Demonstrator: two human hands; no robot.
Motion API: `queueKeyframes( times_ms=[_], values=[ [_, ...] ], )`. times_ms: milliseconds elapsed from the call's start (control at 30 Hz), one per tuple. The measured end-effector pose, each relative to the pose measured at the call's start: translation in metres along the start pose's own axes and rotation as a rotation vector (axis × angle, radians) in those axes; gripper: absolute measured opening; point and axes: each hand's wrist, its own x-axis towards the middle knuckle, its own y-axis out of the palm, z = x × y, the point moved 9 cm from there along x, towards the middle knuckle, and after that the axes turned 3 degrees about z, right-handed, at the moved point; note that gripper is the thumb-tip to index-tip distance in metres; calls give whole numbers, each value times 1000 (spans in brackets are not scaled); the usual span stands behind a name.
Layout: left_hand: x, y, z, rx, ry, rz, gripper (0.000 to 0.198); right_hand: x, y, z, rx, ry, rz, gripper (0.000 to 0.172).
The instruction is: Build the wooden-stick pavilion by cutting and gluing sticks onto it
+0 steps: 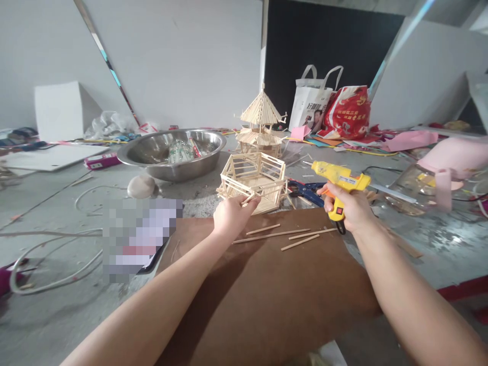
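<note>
My right hand [353, 206] is wrapped round the handle of a yellow hot glue gun [335, 174], whose nozzle points left toward the wooden model. My left hand [233, 214] is closed in a pinch on a thin wooden stick [250, 197] at the front of a six-sided stick frame [272, 203]. Whether that stick is joined to the frame I cannot tell. Railings run round the frame, and its floor is made of sticks. Behind it stands a stick pavilion [262, 109] with a pointed roof. Several loose sticks [270, 236] lie on the brown board [274, 295] before me.
A steel basin [171, 173] with plastic-wrapped items stands at the back left. Blue-handled pliers [307, 190] lie right of the frame. A blurred-out phone [143, 239] and a white cable [57, 290] are on the left. Bags [346, 112] and paper scraps line the wall.
</note>
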Motion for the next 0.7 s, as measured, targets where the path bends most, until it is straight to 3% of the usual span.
queueKeyframes(
  times_ms=[700],
  values=[
    [4, -13, 8, -9, 66, -30, 47, -9, 30, -9, -12, 40, 168, 21]
  ],
)
